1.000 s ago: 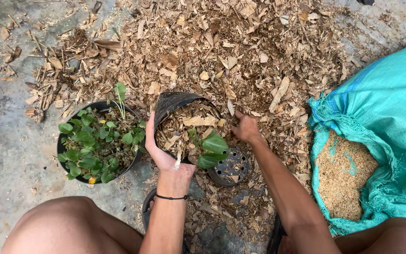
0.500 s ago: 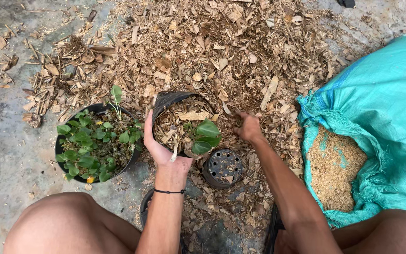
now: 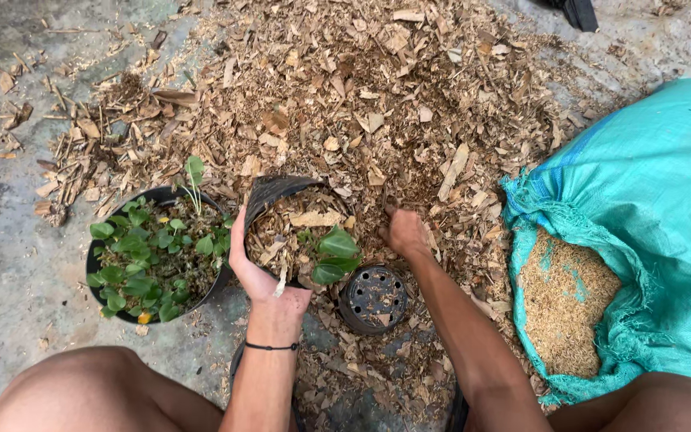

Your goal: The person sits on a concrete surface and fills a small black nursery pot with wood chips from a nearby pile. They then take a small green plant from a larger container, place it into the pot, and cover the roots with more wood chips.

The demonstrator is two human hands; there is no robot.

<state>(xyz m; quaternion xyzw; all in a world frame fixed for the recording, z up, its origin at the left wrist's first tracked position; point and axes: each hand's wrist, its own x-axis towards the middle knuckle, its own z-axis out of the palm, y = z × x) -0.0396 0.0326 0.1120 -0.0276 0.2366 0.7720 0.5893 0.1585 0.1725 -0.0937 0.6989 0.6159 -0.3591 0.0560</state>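
Where wood chips [image 3: 377, 104] pile up, the right hand's [image 3: 404, 233] fingertips are buried.

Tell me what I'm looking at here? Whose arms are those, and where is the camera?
The camera sits on a person's head and looks down, so you see that person's own arms and bare knees. The left hand grips the rim of a soft black bag pot filled with wood chips, with a small green plant in it. The right hand is dug into a big pile of wood chips on the grey ground; I cannot tell if it holds any. Left of the hands stands a round black pot of leafy plants. Between the arms lies an upside-down black pot with holes. On the right, an open teal sack shows pale husks inside.
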